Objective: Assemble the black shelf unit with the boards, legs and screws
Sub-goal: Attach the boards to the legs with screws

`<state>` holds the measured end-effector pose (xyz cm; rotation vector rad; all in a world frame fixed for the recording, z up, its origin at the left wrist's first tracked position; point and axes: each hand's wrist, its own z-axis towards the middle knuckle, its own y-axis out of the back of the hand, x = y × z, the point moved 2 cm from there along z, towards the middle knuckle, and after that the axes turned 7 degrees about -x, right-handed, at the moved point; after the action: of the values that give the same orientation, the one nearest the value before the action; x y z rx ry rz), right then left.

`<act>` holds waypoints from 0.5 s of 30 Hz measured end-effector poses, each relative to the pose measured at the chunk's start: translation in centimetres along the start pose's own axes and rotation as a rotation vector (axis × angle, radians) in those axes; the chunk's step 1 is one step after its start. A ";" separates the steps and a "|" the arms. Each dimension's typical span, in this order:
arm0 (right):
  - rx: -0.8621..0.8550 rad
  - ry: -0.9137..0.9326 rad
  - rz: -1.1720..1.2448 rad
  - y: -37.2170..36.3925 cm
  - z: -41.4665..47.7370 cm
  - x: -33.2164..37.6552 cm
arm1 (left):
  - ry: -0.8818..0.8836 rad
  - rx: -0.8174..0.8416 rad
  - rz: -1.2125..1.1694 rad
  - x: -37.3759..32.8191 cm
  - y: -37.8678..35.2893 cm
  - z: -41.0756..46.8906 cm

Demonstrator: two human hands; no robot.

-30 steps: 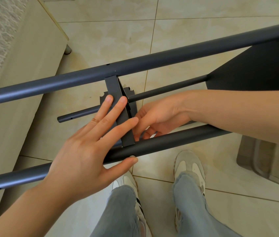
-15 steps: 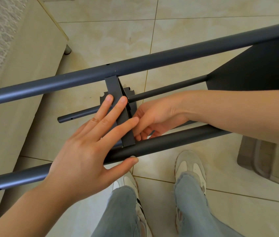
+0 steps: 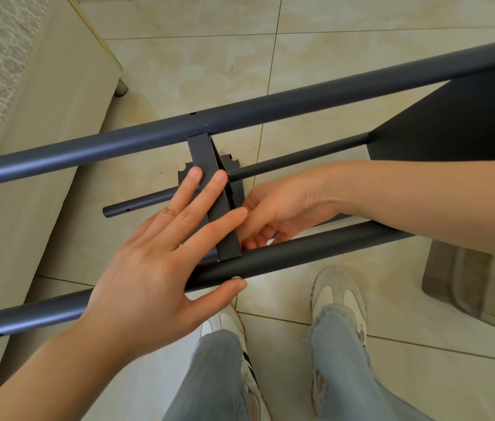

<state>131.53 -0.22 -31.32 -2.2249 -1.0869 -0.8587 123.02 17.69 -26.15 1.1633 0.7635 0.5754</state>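
On my feed the shelf unit lies on its side over the tiled floor [image 3: 346,71], and I am looking down through its frame. Two thick grey legs run from left to right, the far leg [image 3: 240,117] above and the near leg [image 3: 316,253] below, with a third leg [image 3: 301,154] showing deeper down between them. A black board [image 3: 468,126] is already set between the legs at the right. A second board [image 3: 203,156], seen edge-on, stands between the far and near legs in the middle. The left hand [image 3: 149,268] lies flat against it, fingers straight and spread over its edge, thumb tucked under the near leg. The right hand [image 3: 279,211] reaches in on the other side of that board, fingers curled close to its face just above the near leg — I cannot tell whether they pinch anything. Below the frame I see white shoes [image 3: 340,296] and jeans.
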 end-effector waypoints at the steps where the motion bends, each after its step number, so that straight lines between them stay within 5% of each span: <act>1: 0.016 0.008 0.017 0.0 -0.1 0.0 | -0.001 0.000 0.002 0.0 0.0 0.0; 15: 0.022 0.039 0.050 -0.2 0.1 0.3 | -0.003 -0.001 0.009 0.2 0.0 0.2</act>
<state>131.53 0.08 -31.13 -2.1990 -1.0140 -0.8611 123.31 17.68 -26.20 1.1669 0.7552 0.5817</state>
